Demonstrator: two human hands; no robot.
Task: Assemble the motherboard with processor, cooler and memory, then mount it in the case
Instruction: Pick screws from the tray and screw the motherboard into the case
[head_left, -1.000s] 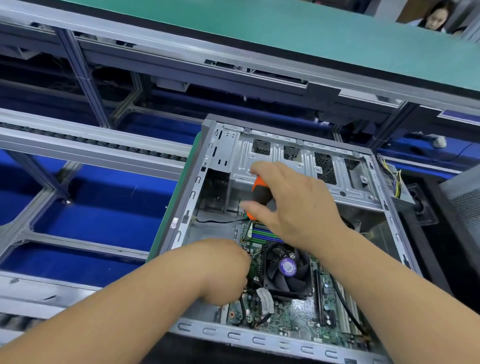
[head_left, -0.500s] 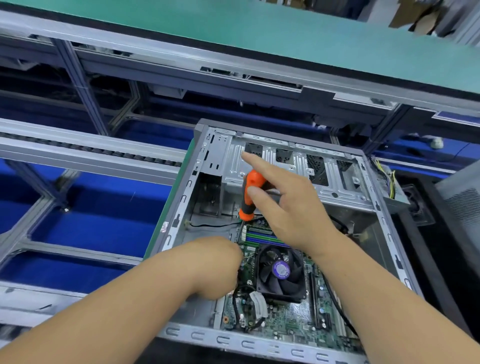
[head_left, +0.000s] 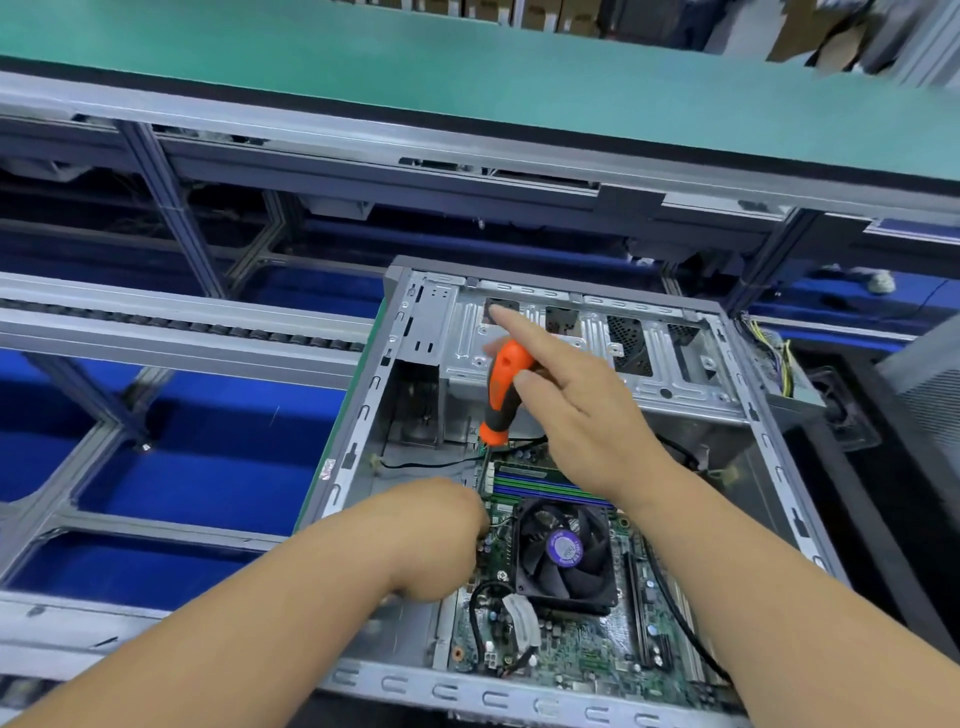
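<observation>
A right hand (head_left: 582, 415) grips an upright orange screwdriver (head_left: 501, 389), forefinger extended, at the far corner of the board (head_left: 571, 639) seated in the case (head_left: 519, 699); the left hand (head_left: 441, 535), fingers hidden, steadies its edge. Keeping the driver vertical should avoid cross-threading

Two bare forearms enter from the lower edge, one from the lower left and one from the lower right. The left hand (head_left: 441, 535) and right hand (head_left: 582, 410) wear no gloves, rings or wrist straps. No sleeve shows on either forearm up to the frame edge. The right fingers (head_left: 511, 325) have short, unpainted nails; the left fingers are hidden.
</observation>
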